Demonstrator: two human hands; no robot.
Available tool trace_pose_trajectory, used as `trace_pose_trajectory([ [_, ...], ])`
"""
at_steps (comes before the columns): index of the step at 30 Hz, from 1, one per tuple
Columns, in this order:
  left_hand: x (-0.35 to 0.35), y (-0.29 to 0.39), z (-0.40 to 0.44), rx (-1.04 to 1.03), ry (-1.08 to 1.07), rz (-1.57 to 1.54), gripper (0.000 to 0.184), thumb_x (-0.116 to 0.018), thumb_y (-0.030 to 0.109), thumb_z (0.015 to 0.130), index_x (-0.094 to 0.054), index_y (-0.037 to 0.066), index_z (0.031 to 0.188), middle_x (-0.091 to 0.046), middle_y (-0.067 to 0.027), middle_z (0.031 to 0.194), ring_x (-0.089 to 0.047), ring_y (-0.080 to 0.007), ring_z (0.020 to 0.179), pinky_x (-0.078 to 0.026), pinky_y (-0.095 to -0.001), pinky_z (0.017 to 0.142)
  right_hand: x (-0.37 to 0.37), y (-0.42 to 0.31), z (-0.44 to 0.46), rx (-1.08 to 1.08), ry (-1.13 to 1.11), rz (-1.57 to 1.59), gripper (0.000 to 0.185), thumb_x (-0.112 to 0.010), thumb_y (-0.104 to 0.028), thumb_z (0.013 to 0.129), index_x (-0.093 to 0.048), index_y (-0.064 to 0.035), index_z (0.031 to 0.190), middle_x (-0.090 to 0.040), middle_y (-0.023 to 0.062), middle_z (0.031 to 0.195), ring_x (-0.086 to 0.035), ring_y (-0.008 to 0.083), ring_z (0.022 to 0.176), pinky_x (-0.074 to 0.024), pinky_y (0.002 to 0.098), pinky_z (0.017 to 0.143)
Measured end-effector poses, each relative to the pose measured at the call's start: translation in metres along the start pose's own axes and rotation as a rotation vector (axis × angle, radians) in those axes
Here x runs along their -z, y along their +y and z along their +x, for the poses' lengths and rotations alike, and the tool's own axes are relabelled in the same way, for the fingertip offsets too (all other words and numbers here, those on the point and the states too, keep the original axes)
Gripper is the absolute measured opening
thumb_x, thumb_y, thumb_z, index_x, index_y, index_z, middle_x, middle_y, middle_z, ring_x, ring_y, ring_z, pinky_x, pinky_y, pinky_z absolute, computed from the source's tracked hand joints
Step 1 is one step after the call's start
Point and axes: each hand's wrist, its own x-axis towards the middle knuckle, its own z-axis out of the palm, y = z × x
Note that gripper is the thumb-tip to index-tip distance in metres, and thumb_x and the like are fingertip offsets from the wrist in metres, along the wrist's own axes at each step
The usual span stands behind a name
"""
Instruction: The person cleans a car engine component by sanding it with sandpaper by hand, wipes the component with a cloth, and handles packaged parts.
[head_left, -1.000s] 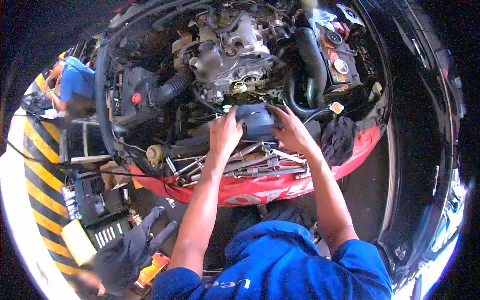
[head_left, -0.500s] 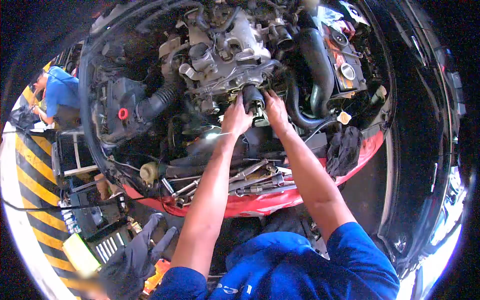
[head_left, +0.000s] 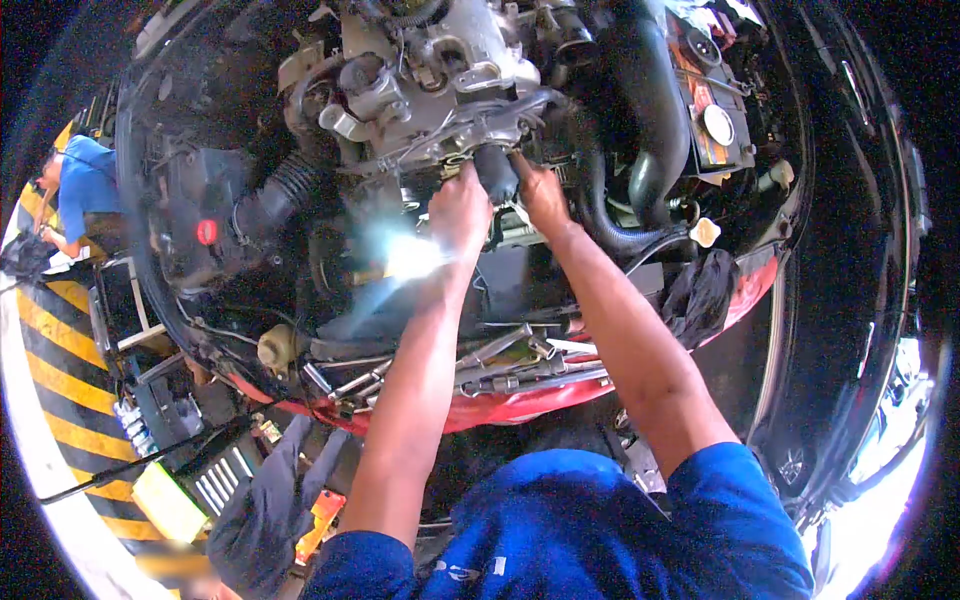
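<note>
In the head view, both my hands are at a short black cylindrical hose piece (head_left: 495,173) at the front of the engine (head_left: 440,110). My left hand (head_left: 462,212) is closed against its left side, fingertips partly hidden by the engine parts. From the right, my right hand (head_left: 543,200) grips it with bent fingers, the thumb side towards the hose piece. Its upper end meets a grey metal housing (head_left: 490,135). A bright work light (head_left: 415,258) glares beside my left wrist.
Several ratchets and sockets (head_left: 500,368) lie along the front edge over a red cover (head_left: 500,408). A battery (head_left: 715,160), a thick black pipe (head_left: 655,120) and a black cloth (head_left: 705,295) are at right. Two other people, one in a blue shirt (head_left: 88,180), are at left.
The view has shifted and the engine appears higher and further left. The hose piece's lower end, seen open before, is now turned away. My right hand has curled in closer around it.
</note>
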Motion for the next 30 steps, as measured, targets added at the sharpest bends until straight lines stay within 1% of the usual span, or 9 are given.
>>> trace_pose_trajectory([
  [6, 0.009, -0.004, 0.002, -0.021, -0.093, 0.025, 0.017, -0.063, 0.010, 0.072, -0.058, 0.001, 0.086, -0.063, -0.0225, 0.073, -0.064, -0.0391, 0.071, -0.052, -0.0481, 0.066, -0.004, -0.007, 0.002, 0.082, 0.250, -0.001, 0.032, -0.048, 0.000, 0.080, -0.053, -0.0037, 0.112, -0.061, 0.0223, 0.073, -0.059, 0.0378, 0.061, -0.0472, 0.0489, 0.054],
  [10, -0.001, 0.004, 0.004, 0.024, -0.028, -0.055, 0.015, -0.060, 0.009, 0.073, -0.059, 0.000, 0.085, -0.063, -0.0247, 0.075, -0.064, -0.0407, 0.074, -0.051, -0.0492, 0.068, -0.011, 0.003, -0.002, -0.074, 0.005, 0.041, 0.042, -0.050, 0.002, 0.079, -0.051, -0.0047, 0.121, -0.059, 0.0220, 0.068, -0.057, 0.0380, 0.056, -0.0451, 0.0473, 0.048],
  [15, 0.010, -0.001, -0.008, 0.066, -0.171, 0.016, 0.019, -0.063, 0.013, 0.073, -0.059, 0.002, 0.089, -0.063, -0.0231, 0.075, -0.063, -0.0394, 0.075, -0.050, -0.0496, 0.071, 0.008, -0.019, 0.002, 0.059, 0.163, 0.033, 0.033, -0.051, -0.001, 0.083, -0.053, -0.0052, 0.115, -0.062, 0.0213, 0.081, -0.059, 0.0378, 0.064, -0.0476, 0.0465, 0.055],
  [16, 0.001, -0.003, -0.005, -0.010, -0.049, -0.010, 0.020, -0.064, 0.014, 0.074, -0.059, 0.002, 0.088, -0.063, -0.0220, 0.074, -0.064, -0.0386, 0.074, -0.051, -0.0491, 0.070, 0.001, -0.014, 0.001, 0.031, 0.198, 0.087, 0.021, -0.054, -0.016, 0.087, -0.059, -0.0032, 0.103, -0.063, 0.0202, 0.079, -0.056, 0.0360, 0.059, -0.0447, 0.0463, 0.054],
  [17, -0.006, -0.004, 0.000, -0.013, -0.039, -0.001, 0.020, -0.065, 0.014, 0.074, -0.059, 0.002, 0.089, -0.063, -0.0214, 0.074, -0.064, -0.0383, 0.074, -0.051, -0.0492, 0.071, -0.002, -0.008, 0.000, -0.299, 0.038, 0.323, 0.025, -0.053, -0.026, 0.088, -0.061, -0.0027, 0.096, -0.063, 0.0200, 0.078, -0.052, 0.0346, 0.057, -0.0425, 0.0458, 0.053],
  [20, 0.000, -0.002, 0.000, 0.019, -0.071, 0.015, 0.019, -0.064, 0.015, 0.075, -0.060, 0.003, 0.089, -0.064, -0.0193, 0.075, -0.064, -0.0375, 0.073, -0.051, -0.0486, 0.070, -0.002, -0.011, 0.000, -0.305, 0.134, 0.437, 0.033, -0.053, -0.034, 0.088, -0.060, -0.0015, 0.083, -0.061, 0.0228, 0.075, -0.051, 0.0338, 0.057, -0.0416, 0.0450, 0.055],
  [23, 0.000, -0.007, -0.005, 0.031, -0.133, 0.066, 0.017, -0.062, 0.016, 0.075, -0.059, 0.003, 0.086, -0.064, -0.0197, 0.075, -0.065, -0.0369, 0.074, -0.052, -0.0474, 0.068, 0.008, -0.022, 0.001, -0.064, 0.078, 0.018, 0.025, -0.051, 0.000, 0.080, -0.056, -0.0033, 0.105, -0.061, 0.0218, 0.077, -0.062, 0.0395, 0.073, -0.0479, 0.0464, 0.062],
  [27, -0.001, 0.004, 0.002, -0.024, 0.010, 0.002, 0.013, -0.060, 0.013, 0.076, -0.060, 0.003, 0.086, -0.064, -0.0207, 0.075, -0.065, -0.0360, 0.071, -0.053, -0.0460, 0.067, 0.001, -0.012, 0.002, -0.257, -0.056, 0.111, 0.035, -0.051, 0.004, 0.075, -0.057, -0.0039, 0.109, -0.062, 0.0236, 0.080, -0.060, 0.0371, 0.068, -0.0479, 0.0451, 0.057],
  [30, 0.006, -0.003, -0.008, 0.014, -0.103, 0.039, 0.013, -0.059, 0.012, 0.076, -0.059, 0.002, 0.085, -0.064, -0.0215, 0.074, -0.065, -0.0369, 0.072, -0.053, -0.0458, 0.067, -0.002, -0.006, -0.002, -0.011, 0.078, 0.013, 0.042, -0.050, 0.006, 0.076, -0.054, -0.0017, 0.117, -0.061, 0.0244, 0.079, -0.059, 0.0372, 0.064, -0.0472, 0.0461, 0.058],
])
